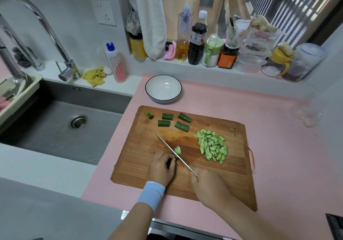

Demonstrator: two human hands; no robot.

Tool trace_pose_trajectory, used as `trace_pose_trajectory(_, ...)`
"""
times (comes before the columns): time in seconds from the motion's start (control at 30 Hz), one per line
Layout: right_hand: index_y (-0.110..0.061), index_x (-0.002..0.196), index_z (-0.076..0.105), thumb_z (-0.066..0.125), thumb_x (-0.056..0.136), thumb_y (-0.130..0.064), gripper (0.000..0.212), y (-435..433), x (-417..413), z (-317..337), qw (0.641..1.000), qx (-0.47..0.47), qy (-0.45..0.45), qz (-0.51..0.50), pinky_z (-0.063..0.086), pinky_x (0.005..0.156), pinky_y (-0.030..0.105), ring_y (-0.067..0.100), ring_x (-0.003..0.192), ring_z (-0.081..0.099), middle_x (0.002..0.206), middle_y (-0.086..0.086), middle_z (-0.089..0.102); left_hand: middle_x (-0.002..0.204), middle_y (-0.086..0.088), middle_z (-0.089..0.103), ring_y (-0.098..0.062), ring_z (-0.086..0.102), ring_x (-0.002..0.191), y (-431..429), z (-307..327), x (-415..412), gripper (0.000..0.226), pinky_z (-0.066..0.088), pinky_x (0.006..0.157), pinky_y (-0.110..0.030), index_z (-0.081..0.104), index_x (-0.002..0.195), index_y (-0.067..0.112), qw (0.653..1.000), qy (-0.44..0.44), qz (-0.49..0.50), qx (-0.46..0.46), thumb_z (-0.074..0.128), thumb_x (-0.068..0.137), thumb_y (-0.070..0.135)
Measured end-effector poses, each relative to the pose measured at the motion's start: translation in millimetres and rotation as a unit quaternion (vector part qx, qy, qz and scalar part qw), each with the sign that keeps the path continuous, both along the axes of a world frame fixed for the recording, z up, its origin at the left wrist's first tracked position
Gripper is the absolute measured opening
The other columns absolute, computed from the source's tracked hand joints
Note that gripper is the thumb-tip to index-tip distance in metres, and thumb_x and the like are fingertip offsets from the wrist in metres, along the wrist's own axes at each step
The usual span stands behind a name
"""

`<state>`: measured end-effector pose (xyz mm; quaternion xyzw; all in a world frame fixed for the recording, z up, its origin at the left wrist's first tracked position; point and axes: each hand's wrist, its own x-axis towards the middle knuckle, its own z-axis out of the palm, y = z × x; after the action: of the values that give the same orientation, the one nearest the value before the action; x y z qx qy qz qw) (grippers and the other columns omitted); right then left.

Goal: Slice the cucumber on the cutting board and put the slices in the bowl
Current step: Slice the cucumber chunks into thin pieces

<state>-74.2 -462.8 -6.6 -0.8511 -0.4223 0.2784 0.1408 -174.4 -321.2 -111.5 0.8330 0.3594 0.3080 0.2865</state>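
A wooden cutting board [232, 175] lies on the pink counter. My left hand [162, 167] curls over a dark cucumber piece [168, 162], mostly hidden under my fingers. My right hand [207, 186] grips the handle of a knife [174, 152], whose blade stands against that piece. A few fresh slices [178, 150] lean on the blade's right side. A heap of thin slices [212, 146] lies on the board's right half. Several cucumber chunks [174, 121] and two end bits [149, 115] sit along the far edge. The white bowl [148, 88] stands behind the board with nothing in it.
A grey sink [61, 121] with a tap [55, 35] is to the left of the counter. Bottles and jars [196, 43] line the sill at the back. A clear glass object [306, 113] stands at the right of the board.
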Motion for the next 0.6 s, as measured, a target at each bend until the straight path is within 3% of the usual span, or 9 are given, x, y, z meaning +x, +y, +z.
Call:
trace_pose_trajectory(0.1, -0.032, 0.071, 0.044, 0.041, 0.102, -0.031, 0.031, 13, -1, -2, 1.000, -0.005, 0.008, -0.007, 0.036, 0.060, 0.030, 0.021, 0.067, 0.056, 0.061, -0.008, 0.051, 0.079, 0.002, 0.058, -0.016, 0.055, 0.075, 0, -2, 0, 0.014, 0.043, 0.081, -0.018, 0.064, 0.075, 0.012, 1.000, 0.000, -0.005, 0.000, 0.075, 0.076, 0.003)
trace_pose_trajectory(0.23, -0.031, 0.079, 0.048, 0.043, 0.101, -0.031, 0.023, 24, 0, -2, 1.000, -0.013, 0.002, -0.009, 0.037, 0.063, 0.030, 0.024, 0.077, 0.062, 0.073, -0.002, 0.063, 0.081, 0.001, 0.056, -0.018, 0.055, 0.079, 1, -3, -2, 0.006, 0.036, 0.087, -0.012, 0.063, 0.077, 0.010, 1.000, 0.001, -0.015, -0.002, 0.068, 0.080, 0.009)
trace_pose_trajectory(0.4, -0.033, 0.082, 0.052, 0.041, 0.101, -0.034, 0.022, 25, -1, 2, 1.000, -0.021, 0.001, -0.018, 0.040, 0.064, 0.031, 0.024, 0.077, 0.063, 0.080, 0.000, 0.068, 0.083, 0.001, 0.055, -0.016, 0.050, 0.081, -1, -1, -2, 0.011, 0.037, 0.084, -0.014, 0.064, 0.080, 0.011, 1.000, -0.013, -0.019, 0.009, 0.058, 0.085, 0.019)
trace_pose_trajectory(0.47, -0.034, 0.082, 0.054, 0.040, 0.102, -0.035, 0.025, 25, -3, 5, 1.000, -0.021, -0.006, -0.018, 0.036, 0.062, 0.030, 0.021, 0.070, 0.056, 0.074, -0.002, 0.064, 0.082, 0.001, 0.056, -0.017, 0.052, 0.080, 0, -2, -2, 0.008, 0.038, 0.082, -0.015, 0.064, 0.079, 0.011, 1.000, -0.013, -0.018, 0.004, 0.061, 0.084, 0.016)
trace_pose_trajectory(0.6, -0.039, 0.065, 0.036, 0.038, 0.103, -0.035, 0.038, 17, -8, 13, 1.000, -0.004, -0.027, -0.009, 0.029, 0.050, 0.029, 0.015, 0.059, 0.046, 0.060, -0.006, 0.047, 0.079, 0.000, 0.057, -0.016, 0.052, 0.077, 1, -2, -2, 0.010, 0.038, 0.079, -0.014, 0.064, 0.077, 0.011, 1.000, -0.010, -0.014, -0.005, 0.072, 0.077, 0.004)
